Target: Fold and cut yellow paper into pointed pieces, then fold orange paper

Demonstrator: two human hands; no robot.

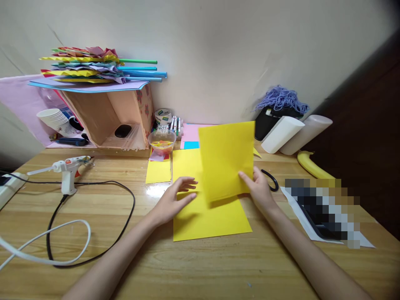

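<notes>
My right hand (261,189) grips a yellow sheet of paper (228,160) by its lower right side, thumb in front. The sheet is raised and tilted above the table. Beneath it a larger yellow sheet (209,223) lies flat, partly hidden by the raised one. My left hand (175,199) hovers at the left edge of the lower sheet, fingers apart with nothing in them. A black curved handle (272,182) sticks out beside my right hand; the rest of that tool is hidden.
A glue gun (68,173) and looping cables (109,182) occupy the left. Behind are a cardboard box (144,110) topped with paper flowers (84,66), a plastic bowl (162,143) and markers (175,125). Paper rolls (283,134), purple yarn (283,100) and a banana (314,166) stand or lie right.
</notes>
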